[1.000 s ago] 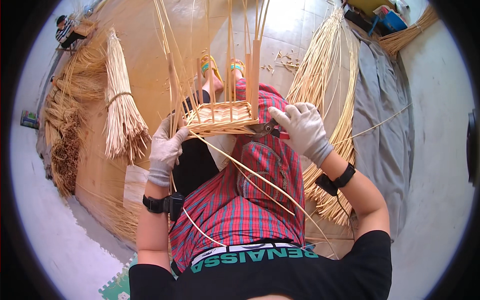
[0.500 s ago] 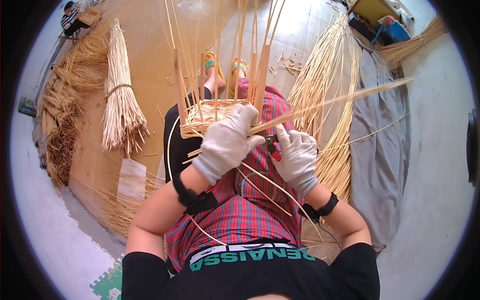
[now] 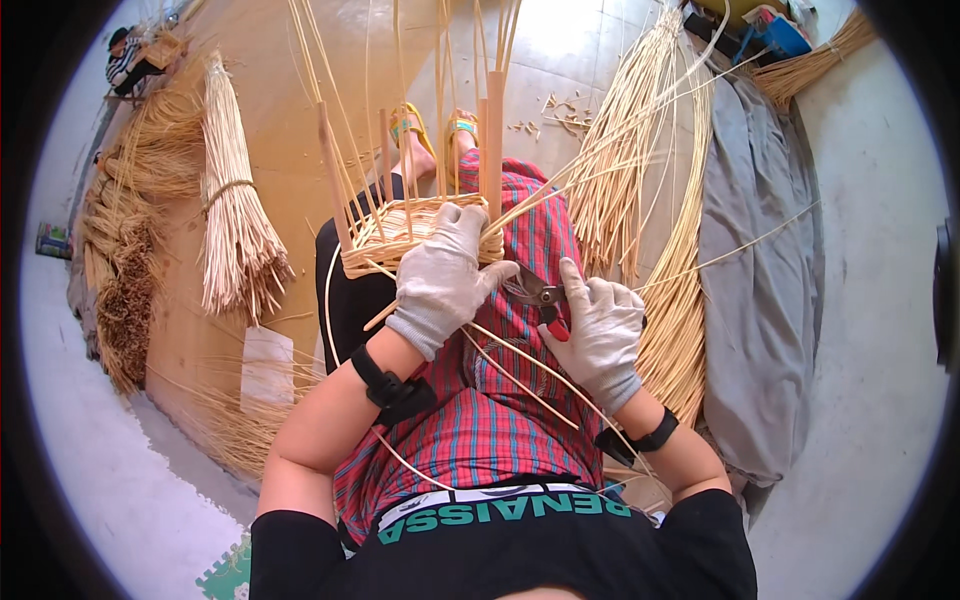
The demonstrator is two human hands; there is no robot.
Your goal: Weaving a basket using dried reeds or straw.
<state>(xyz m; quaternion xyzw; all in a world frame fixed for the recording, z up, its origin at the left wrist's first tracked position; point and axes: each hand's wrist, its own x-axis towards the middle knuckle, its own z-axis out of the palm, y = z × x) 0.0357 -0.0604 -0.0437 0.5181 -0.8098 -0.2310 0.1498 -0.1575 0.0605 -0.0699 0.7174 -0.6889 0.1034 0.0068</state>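
Note:
On my lap rests a partly woven wicker basket (image 3: 415,222), its upright wooden stakes and long thin rods pointing away from me. My left hand (image 3: 440,280), in a pale glove, is closed over the basket's near right corner, where several loose wicker strands (image 3: 540,205) run out to the far right. My gloved right hand (image 3: 605,335) is wrapped round a pair of red-handled pruning shears (image 3: 548,298). The shears' blades point toward my left thumb, just below the strands. Long bent rods (image 3: 530,355) cross my lap under both hands.
Bundles of wicker rods lie on the floor at left (image 3: 235,210) and right (image 3: 640,140). A grey cloth (image 3: 755,280) stretches along the right side. Small offcuts (image 3: 570,115) are scattered beyond my feet. A person (image 3: 130,60) sits at the far left.
The loose strands now point more steeply away to the right. The shears' blades, earlier at the strands, are now below them. The basket has shifted slightly left in view.

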